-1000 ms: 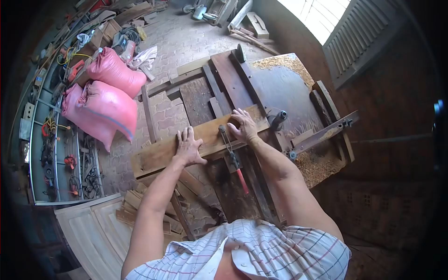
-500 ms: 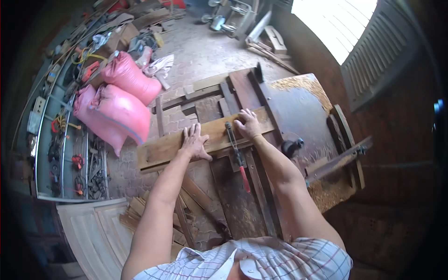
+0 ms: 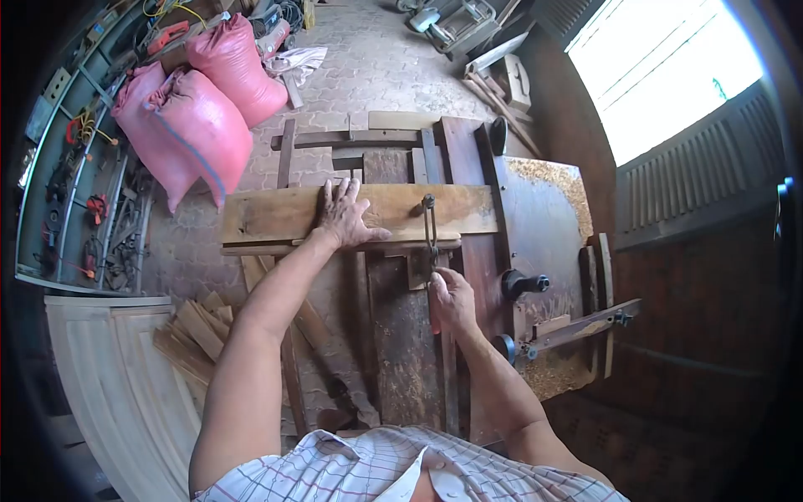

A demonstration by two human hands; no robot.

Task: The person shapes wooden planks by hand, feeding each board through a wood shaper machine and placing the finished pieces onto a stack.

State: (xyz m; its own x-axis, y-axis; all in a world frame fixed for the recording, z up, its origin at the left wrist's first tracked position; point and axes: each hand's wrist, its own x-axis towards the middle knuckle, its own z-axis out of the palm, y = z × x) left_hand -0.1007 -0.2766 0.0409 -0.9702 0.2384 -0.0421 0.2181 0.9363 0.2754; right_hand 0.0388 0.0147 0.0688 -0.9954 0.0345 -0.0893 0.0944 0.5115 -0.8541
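Observation:
A long wooden board (image 3: 272, 213) lies crosswise on a sliding wooden frame of the woodworking machine. My left hand (image 3: 345, 221) rests on the board with its fingers spread and its thumb out along the front edge. At the board's right part stands a toggle clamp (image 3: 430, 219), its tip over the wood. My right hand (image 3: 454, 298) is closed around the clamp's red handle, which shows partly below the fingers. Whether the clamp tip presses on the board, I cannot tell. A narrow strip (image 3: 259, 249) runs along the board's near edge.
The metal machine table (image 3: 544, 209) at the right carries wood shavings and a dark knob (image 3: 523, 284). Pink sacks (image 3: 196, 125) stand at the left beside a tool rack (image 3: 63, 226). Wood offcuts (image 3: 196, 330) and a pale panel door (image 3: 109, 360) lie front left.
My right hand has left the board, come back toward me and closed on the clamp's red handle. My left hand stays on the board. The camera view has shifted.

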